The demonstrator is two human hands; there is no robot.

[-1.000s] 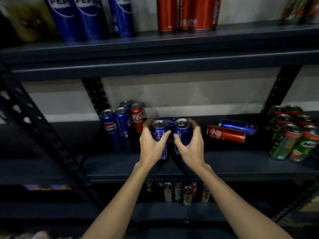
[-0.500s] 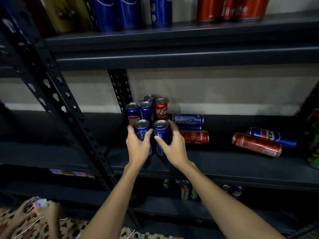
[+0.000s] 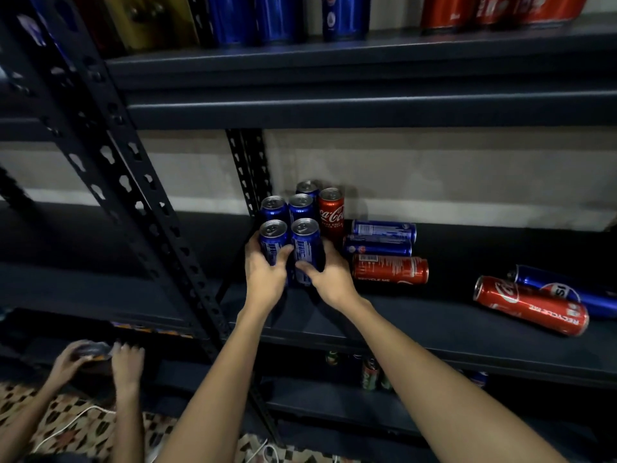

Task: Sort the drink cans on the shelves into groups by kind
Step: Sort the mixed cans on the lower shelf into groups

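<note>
My left hand (image 3: 265,279) grips an upright blue Pepsi can (image 3: 273,240) and my right hand (image 3: 329,279) grips a second upright blue Pepsi can (image 3: 305,242) beside it, both standing at the left end of the middle shelf (image 3: 434,332). Right behind them stand three more blue cans (image 3: 300,205) and one upright red Coca-Cola can (image 3: 331,212). To the right lie two blue cans (image 3: 382,238) and a red can (image 3: 390,269) on their sides. Farther right lie another red can (image 3: 531,305) and a blue Pepsi can (image 3: 564,290).
A dark perforated shelf post (image 3: 133,195) slants down just left of my hands. The upper shelf (image 3: 334,51) carries blue and red cans. Green and other cans (image 3: 370,375) stand on the shelf below. Another person's hands (image 3: 100,359) hold something at the lower left, above a patterned floor.
Both hands have carried the two blue cans left along the shelf and set them in front of the standing blue group. The view has moved closer and leftward.
</note>
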